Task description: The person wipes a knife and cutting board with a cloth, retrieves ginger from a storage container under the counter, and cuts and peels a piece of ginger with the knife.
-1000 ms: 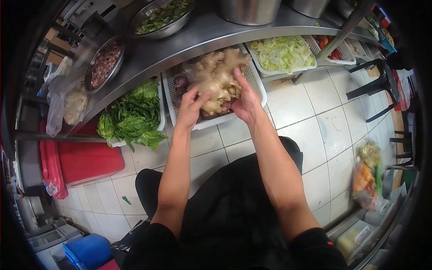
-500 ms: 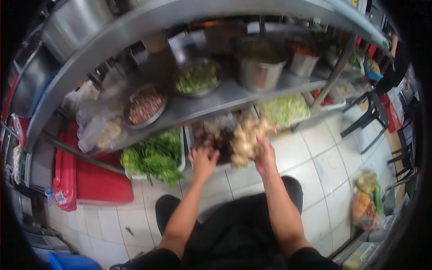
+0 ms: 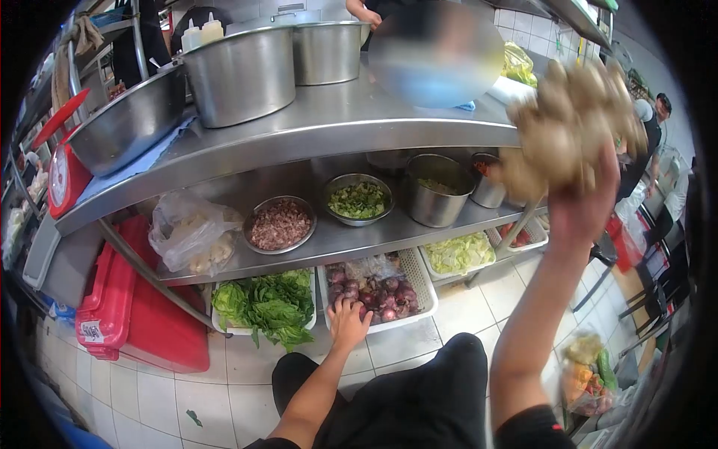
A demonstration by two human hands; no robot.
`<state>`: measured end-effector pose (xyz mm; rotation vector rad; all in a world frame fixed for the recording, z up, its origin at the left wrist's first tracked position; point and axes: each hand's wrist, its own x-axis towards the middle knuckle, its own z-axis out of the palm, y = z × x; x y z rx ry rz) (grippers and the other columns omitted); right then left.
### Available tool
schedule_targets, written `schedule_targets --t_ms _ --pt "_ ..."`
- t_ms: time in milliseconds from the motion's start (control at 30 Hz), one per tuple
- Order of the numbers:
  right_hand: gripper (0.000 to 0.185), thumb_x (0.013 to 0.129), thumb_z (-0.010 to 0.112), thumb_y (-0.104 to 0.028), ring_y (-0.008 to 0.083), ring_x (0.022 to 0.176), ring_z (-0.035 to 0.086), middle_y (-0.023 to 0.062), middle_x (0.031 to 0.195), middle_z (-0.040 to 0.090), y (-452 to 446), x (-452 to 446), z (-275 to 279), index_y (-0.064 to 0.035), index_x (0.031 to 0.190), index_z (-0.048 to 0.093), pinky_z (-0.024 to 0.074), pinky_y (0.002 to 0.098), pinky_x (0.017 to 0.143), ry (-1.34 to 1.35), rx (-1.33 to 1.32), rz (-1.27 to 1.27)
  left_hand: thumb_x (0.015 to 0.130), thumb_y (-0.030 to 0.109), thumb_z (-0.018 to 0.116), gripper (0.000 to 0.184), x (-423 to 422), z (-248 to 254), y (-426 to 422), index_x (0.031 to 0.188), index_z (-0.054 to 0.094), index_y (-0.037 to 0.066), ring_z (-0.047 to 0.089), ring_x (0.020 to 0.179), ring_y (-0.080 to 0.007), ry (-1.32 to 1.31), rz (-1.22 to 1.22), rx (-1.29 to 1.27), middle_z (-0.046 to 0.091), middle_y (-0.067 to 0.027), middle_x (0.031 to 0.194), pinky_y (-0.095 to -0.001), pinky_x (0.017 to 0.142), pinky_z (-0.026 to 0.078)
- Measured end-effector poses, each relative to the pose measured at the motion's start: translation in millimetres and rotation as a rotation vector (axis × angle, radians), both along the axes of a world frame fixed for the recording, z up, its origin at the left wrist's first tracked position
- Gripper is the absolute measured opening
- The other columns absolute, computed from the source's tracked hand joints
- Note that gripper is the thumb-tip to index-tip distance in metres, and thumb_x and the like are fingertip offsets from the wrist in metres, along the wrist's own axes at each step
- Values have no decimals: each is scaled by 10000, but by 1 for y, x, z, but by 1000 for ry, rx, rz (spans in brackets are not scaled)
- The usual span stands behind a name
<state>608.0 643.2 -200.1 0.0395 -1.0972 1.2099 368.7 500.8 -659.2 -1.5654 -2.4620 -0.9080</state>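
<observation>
My right hand (image 3: 583,202) is raised at the right, closed around a large knobbly piece of ginger (image 3: 565,127), which is blurred by motion. Below the steel shelf, my left hand (image 3: 348,323) lies with fingers apart over the front of a white plastic basket (image 3: 425,292), touching the red onions (image 3: 385,298) in it. Clear plastic wrapping sits behind the onions. Just left of that hand is a tray of green leafy vegetables (image 3: 273,303).
On the lower shelf stand a bowl of chopped pinkish pieces (image 3: 280,226), a bowl of chopped greens (image 3: 359,200) and a steel pot (image 3: 440,198). Large pots (image 3: 239,78) stand above. A red cooler box (image 3: 146,314) is left; a vegetable bag (image 3: 591,378) lies right. People are beyond the counter.
My right hand has lifted the ginger up and to the right, from beside the onion basket to counter height. My left hand stays at the onions. The view has tilted up, showing the upper counter.
</observation>
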Motion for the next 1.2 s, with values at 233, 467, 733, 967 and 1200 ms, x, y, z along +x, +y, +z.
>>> schedule_targets --t_ms 233,467,733,967,1200 --pt "696 877 747 -420 337 1193 631 172 1321 601 113 -133 122 -42 1397 481 507 585 1026 -461 -314 214 876 422 693 400 3 -4 -8 1119 714 105 406 1356 -318 7 21 -13 592 -119 1295 -563 1082 294" --pt "700 922 564 -670 284 1031 609 113 1184 592 213 -209 115 -103 1333 530 531 528 867 -1121 -389 -195 867 408 702 390 3 1 -7 1105 713 100 420 1350 -320 23 37 -13 597 -129 1290 -558 1084 300" --pt "511 985 571 -481 228 808 614 110 1012 677 132 -135 104 -37 1212 684 524 380 822 -855 168 -640 861 379 712 382 6 -6 -1 1119 707 97 428 1351 -335 9 40 43 595 -135 1293 -579 1112 289" --pt "306 1022 472 -153 208 643 578 185 834 647 2 5 -128 71 985 677 503 325 686 -261 554 -355 851 310 724 370 2 -15 6 1138 692 79 440 1335 -362 14 21 44 598 -134 1283 -554 1118 304" --pt "322 923 685 -198 342 1122 633 195 1235 640 -9 -59 -439 -10 1185 676 516 434 950 -1419 318 -303 877 434 714 776 -24 -14 36 1493 412 72 226 1453 -520 208 198 34 356 -268 1499 -686 1170 166"
